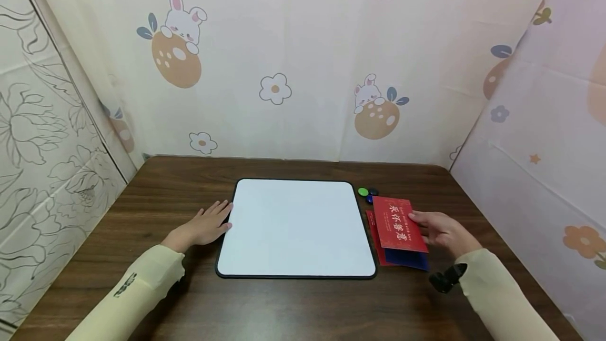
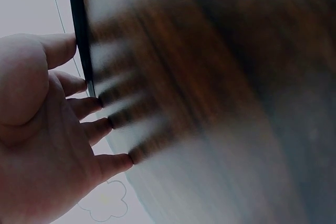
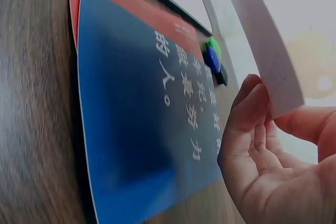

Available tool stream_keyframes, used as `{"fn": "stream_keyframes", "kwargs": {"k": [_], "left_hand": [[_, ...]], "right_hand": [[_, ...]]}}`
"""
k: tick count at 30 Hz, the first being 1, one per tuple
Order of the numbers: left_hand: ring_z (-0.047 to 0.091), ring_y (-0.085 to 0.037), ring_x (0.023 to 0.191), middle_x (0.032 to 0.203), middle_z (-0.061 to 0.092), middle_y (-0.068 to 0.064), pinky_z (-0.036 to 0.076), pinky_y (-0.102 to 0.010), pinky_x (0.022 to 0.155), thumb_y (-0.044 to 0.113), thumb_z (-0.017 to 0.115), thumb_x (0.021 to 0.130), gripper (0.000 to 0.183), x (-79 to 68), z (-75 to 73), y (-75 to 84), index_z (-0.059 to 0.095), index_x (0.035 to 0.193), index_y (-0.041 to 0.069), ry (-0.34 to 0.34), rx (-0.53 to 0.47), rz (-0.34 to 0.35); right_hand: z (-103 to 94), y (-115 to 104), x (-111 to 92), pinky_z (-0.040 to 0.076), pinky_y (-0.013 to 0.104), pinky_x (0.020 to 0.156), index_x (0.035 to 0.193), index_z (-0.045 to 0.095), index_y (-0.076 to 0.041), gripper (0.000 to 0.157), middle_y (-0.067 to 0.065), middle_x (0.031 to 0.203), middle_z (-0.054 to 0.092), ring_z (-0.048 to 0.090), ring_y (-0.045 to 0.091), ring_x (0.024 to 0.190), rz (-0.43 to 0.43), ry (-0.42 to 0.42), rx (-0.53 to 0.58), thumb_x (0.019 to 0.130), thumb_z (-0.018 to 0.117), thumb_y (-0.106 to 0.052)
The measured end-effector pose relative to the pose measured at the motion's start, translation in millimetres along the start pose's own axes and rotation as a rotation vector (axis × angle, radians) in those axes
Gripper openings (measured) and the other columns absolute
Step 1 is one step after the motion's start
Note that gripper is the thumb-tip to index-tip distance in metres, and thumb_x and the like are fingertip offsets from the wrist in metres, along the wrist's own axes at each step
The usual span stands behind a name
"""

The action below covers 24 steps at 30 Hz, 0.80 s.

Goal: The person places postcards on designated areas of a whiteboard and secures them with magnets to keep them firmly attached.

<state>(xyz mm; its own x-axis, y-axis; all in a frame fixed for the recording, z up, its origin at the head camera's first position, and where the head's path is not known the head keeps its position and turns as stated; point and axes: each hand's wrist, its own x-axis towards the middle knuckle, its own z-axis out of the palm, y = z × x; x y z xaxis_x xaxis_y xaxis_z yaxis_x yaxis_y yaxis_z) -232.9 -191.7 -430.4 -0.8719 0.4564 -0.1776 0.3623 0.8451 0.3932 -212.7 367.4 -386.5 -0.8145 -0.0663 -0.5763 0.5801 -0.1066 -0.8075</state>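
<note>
A whiteboard with a black rim lies flat on the brown table. My left hand has its fingers spread, the tips touching the board's left edge; in the left wrist view that hand shows its palm side with the fingertips along the black rim. Between thumb and fingers my right hand pinches a red card with white characters, its pale back facing the right wrist camera. Below the raised card lie a blue card with white characters and another red card partly under it.
Beyond the cards, by the board's right edge, sit a green round magnet, a blue one and a black one. A patterned curtain hangs behind the table, with more fabric at the right.
</note>
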Motion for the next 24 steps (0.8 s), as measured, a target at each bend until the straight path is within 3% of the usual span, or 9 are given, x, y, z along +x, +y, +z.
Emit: {"fn": "stream_keyframes", "kwargs": {"k": [5,10,17,24], "left_hand": [[0.009,-0.046,0.14,0.153,0.015,-0.028,0.008,-0.067,0.106,0.025,0.042,0.103,0.059,-0.1,-0.9,1.1,0.021,0.149,-0.004,0.003,0.0,0.002],[0.009,-0.045,0.14,0.154,0.015,-0.027,0.008,-0.067,0.106,0.026,0.042,0.103,0.059,0.1,-1.0,1.1,0.02,0.149,-0.004,-0.002,0.005,-0.007],[0.009,-0.045,0.14,0.153,0.015,-0.028,0.008,-0.067,0.106,0.025,0.042,0.103,0.059,0.0,-0.8,1.2,0.021,0.149,-0.004,0.003,0.003,-0.009],[0.009,-0.046,0.14,0.153,0.015,-0.028,0.008,-0.067,0.106,0.026,0.042,0.103,0.059,-0.1,-0.7,1.0,0.02,0.149,-0.004,-0.003,0.004,-0.004]], "right_hand": [[8.8,-1,2,0.054,0.04,0.082,0.144,0.029,0.001,0.057,0.006,0.089,0.064,0.063,0.022,0.083,-0.001,0.011,-0.019,0.097,0.056,-0.019],[17.7,-2,4,0.052,0.041,0.084,0.151,0.014,0.001,0.071,0.007,0.092,0.062,0.062,0.023,0.085,0.01,0.012,-0.014,0.097,0.056,-0.019],[26.9,-1,8,0.053,0.04,0.084,0.152,0.014,0.0,0.071,0.007,0.092,0.062,0.062,0.023,0.085,0.014,0.03,-0.01,0.097,0.056,-0.019],[36.0,-1,10,0.052,0.042,0.086,0.153,0.01,-0.003,0.071,0.01,0.097,0.06,0.062,0.025,0.088,0.014,-0.003,-0.013,0.098,0.055,-0.016]]}}
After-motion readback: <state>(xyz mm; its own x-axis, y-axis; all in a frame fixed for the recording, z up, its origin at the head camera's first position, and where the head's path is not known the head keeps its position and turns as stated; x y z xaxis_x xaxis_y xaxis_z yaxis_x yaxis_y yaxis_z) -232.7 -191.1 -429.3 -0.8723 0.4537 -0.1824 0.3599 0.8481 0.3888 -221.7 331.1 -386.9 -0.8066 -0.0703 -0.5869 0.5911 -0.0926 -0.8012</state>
